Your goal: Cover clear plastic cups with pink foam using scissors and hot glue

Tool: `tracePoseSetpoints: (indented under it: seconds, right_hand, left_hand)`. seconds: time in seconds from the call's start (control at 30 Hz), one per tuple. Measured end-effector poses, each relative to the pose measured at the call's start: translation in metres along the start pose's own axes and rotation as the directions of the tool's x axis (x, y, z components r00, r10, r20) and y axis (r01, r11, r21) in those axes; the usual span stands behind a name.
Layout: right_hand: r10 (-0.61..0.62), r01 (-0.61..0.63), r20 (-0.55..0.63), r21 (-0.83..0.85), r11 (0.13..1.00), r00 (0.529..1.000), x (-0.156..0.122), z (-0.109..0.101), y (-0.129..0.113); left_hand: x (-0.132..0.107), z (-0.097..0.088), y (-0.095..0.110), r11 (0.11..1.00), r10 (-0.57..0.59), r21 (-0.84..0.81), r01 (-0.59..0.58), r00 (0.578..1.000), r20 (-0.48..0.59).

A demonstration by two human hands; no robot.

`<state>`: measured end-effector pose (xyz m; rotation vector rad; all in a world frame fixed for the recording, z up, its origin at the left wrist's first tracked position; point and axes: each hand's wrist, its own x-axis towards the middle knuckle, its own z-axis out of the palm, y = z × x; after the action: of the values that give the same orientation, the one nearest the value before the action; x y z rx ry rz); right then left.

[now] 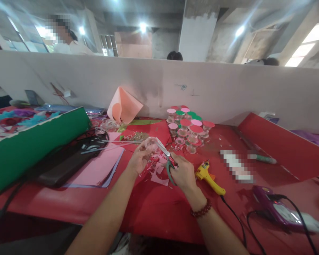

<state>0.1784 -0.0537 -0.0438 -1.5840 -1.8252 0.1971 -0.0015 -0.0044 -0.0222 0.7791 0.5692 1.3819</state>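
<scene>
My left hand pinches a small clear plastic cup-like piece with a pinkish tint. In my right hand are scissors with green handles, their blades reaching to the edge of that piece. Whether the blades are apart is too small to tell. Pink and red paper scraps lie beneath both hands. Just behind stands a cluster of clear cup-like pieces topped with red, pink and green paper discs. A yellow glue gun rests to the right of my right hand.
On the left are pink paper sheets, a dark case and a green board. A red board leans at right, near a purple device with cables. Behind the table runs a pale partition; a person is beyond it.
</scene>
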Motion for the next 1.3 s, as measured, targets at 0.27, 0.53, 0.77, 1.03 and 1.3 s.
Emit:
tracePoseSetpoints:
  seconds: [0.27, 0.53, 0.77, 1.03, 1.3]
  right_hand:
    - [0.014, -0.013, 0.019, -0.088, 0.996, 1.0, -0.003, 0.0, -0.003]
    - [0.064, -0.161, 0.221, 0.452, 0.878, 0.973, 0.002, -0.001, -0.008]
    - [0.056, -0.648, 0.657, 0.72, 0.249, 0.752, 0.002, -0.017, -0.018]
    - [0.133, -0.409, 0.407, 0.731, 0.546, 0.904, 0.005, -0.013, -0.013]
    - [0.049, -0.049, 0.002, 0.083, 0.995, 0.999, 0.0, -0.006, -0.006]
  left_hand:
    - [0.0, 0.002, -0.006, 1.0, -0.008, 0.013, 0.008, 1.0, -0.029]
    - [0.002, -0.001, -0.01, 1.0, 0.003, 0.021, -0.001, 0.997, -0.074]
    - [0.003, -0.002, -0.01, 1.0, 0.006, 0.002, -0.006, 0.999, -0.032]
    - [0.003, -0.003, -0.006, 1.0, 0.023, 0.021, -0.023, 1.0, -0.001]
    - [0.0, 0.0, -0.003, 1.0, 0.023, 0.019, -0.023, 1.0, -0.018]
